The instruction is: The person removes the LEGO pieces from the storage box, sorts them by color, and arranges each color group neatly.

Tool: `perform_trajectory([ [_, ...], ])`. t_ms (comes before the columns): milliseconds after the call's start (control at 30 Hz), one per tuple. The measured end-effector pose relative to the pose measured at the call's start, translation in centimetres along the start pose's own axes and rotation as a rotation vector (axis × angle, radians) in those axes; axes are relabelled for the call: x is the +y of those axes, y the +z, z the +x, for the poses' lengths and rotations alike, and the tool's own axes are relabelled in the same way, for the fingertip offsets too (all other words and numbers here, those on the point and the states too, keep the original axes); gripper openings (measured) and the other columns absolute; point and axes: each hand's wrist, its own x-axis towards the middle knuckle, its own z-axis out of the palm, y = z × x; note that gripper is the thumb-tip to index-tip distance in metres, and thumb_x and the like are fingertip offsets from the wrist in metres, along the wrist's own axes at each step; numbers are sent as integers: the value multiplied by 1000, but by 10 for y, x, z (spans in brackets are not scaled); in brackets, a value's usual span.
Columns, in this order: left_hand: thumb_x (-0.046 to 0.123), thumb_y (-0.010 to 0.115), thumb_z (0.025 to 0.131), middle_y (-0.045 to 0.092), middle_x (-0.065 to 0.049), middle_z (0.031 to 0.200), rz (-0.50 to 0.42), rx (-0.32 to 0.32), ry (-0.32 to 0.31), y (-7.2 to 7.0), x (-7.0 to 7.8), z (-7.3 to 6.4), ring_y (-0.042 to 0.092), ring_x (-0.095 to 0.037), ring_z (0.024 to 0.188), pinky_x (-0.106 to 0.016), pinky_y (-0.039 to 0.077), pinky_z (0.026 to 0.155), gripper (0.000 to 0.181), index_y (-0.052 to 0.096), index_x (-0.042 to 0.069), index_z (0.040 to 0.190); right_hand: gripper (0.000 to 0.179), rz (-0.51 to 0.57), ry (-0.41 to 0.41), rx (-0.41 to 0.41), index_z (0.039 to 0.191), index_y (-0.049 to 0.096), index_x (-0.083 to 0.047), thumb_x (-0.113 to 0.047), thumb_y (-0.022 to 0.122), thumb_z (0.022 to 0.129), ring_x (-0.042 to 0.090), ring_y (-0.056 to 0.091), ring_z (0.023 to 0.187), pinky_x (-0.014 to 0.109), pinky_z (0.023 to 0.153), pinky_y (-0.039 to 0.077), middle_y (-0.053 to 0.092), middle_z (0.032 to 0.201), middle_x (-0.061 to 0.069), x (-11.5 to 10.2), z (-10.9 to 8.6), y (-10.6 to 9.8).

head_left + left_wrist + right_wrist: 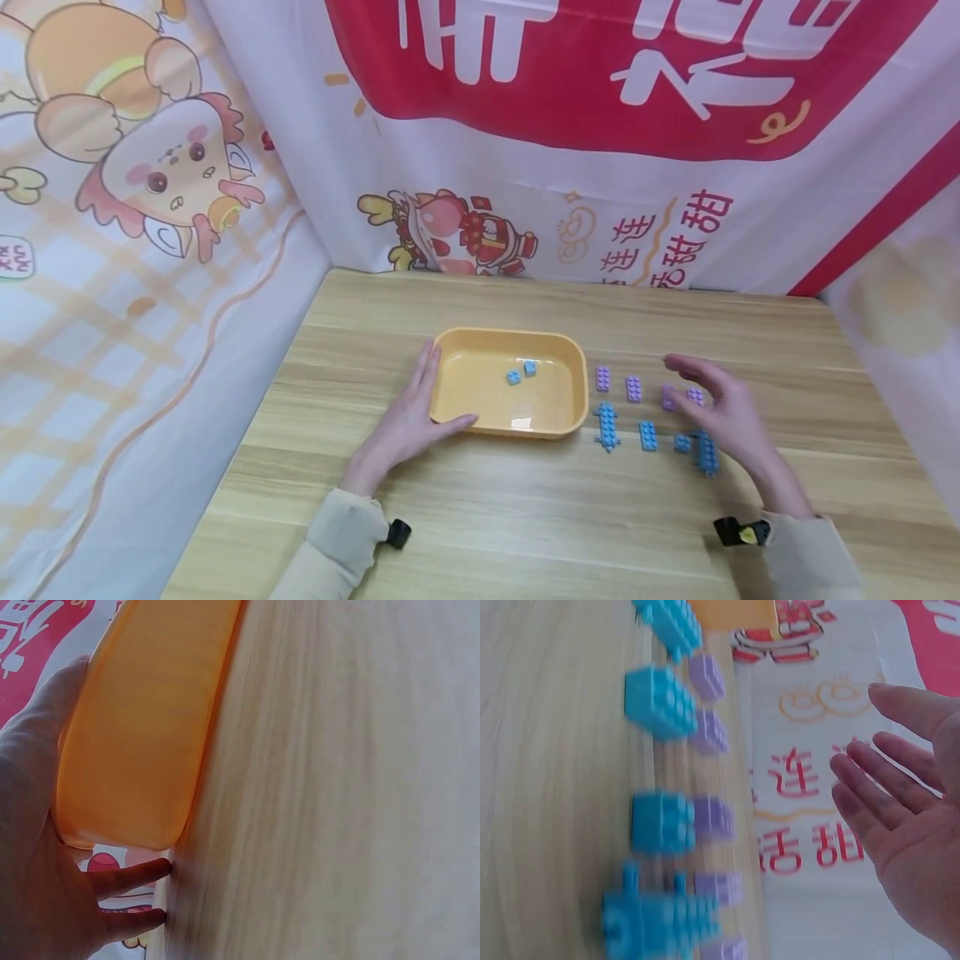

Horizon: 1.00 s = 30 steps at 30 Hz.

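Note:
A shallow orange-yellow plastic tray (480, 423) stands on the table, with two small light-blue toy bricks (513, 377) inside. My left hand (408, 421) holds its left end, thumb at the near rim and fingers along the left side. In the left wrist view, two spread fingertips (154, 870) rest by the table surface. My right hand (723, 412) hovers over the right end of the laid-out bricks, fingers apart and holding nothing. Beneath and beside it are purple bricks (633, 388), a blue brick (648, 436), a small blue brick (682, 443) and a blue wheel-base piece (706, 452).
Another blue wheel-base piece (607, 427) lies just right of the tray. The wooden table (525, 517) meets a printed cloth (465, 167) at its back edge. A second cloth (187, 333) hangs along the left side.

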Motion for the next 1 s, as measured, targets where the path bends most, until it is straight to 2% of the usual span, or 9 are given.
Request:
perform_trajectory([
  [267, 80, 79, 85, -23, 22, 182, 1, -1, -4, -1, 1, 0, 25, -44, 169, -71, 36, 129, 134, -12, 40, 175, 49, 62, -1, -32, 147, 66, -4, -3, 79, 100, -18, 52, 130, -3, 113, 36, 69, 148, 21, -24, 26, 36],
  [333, 78, 79, 85, -23, 22, 182, 4, 0, -6, 0, 0, 1, 26, -45, 168, -71, 37, 128, 134, -12, 40, 175, 50, 76, 23, -63, 148, 65, -6, -5, 79, 100, -4, 57, 137, 14, 124, 42, 69, 150, 18, -30, 31, 45],
  [400, 79, 79, 85, -22, 20, 183, 4, 1, -3, 0, 0, 0, 26, -45, 168, -71, 38, 128, 134, -12, 40, 175, 51, 84, 33, -99, 149, 65, -7, -8, 80, 100, 13, 60, 143, 36, 130, 46, 68, 151, 18, -33, 36, 54],
  [500, 82, 77, 84, -19, 15, 185, 9, 3, 0, 0, -1, 0, 27, -45, 168, -71, 38, 127, 134, -12, 41, 175, 50, 93, 34, -154, 148, 65, -5, -10, 81, 100, 39, 61, 143, 66, 125, 46, 69, 150, 18, -37, 43, 68],
  [633, 81, 77, 84, -17, 12, 186, 13, 3, -3, 0, -1, 0, 28, -46, 167, -72, 39, 127, 134, -12, 41, 175, 48, 93, 4, -201, 145, 67, -4, -11, 82, 100, 40, 64, 140, 64, 122, 51, 71, 147, 17, -41, 54, 84],
  [867, 83, 76, 85, -24, 23, 181, 17, -7, -8, 1, 0, 1, 27, -46, 168, -73, 36, 128, 133, -14, 42, 174, 46, 63, -39, -247, 142, 69, -2, -9, 82, 98, 41, 67, 137, 63, 120, 53, 73, 145, 19, -56, 66, 100],
  [1000, 85, 74, 84, -23, 21, 183, 18, -4, 0, 0, -1, 1, 27, -46, 168, -72, 36, 128, 132, -13, 42, 174, 44, 30, -62, -287, 140, 71, 0, -7, 82, 98, 42, 67, 136, 63, 121, 52, 74, 143, 19, -62, 71, 108],
])
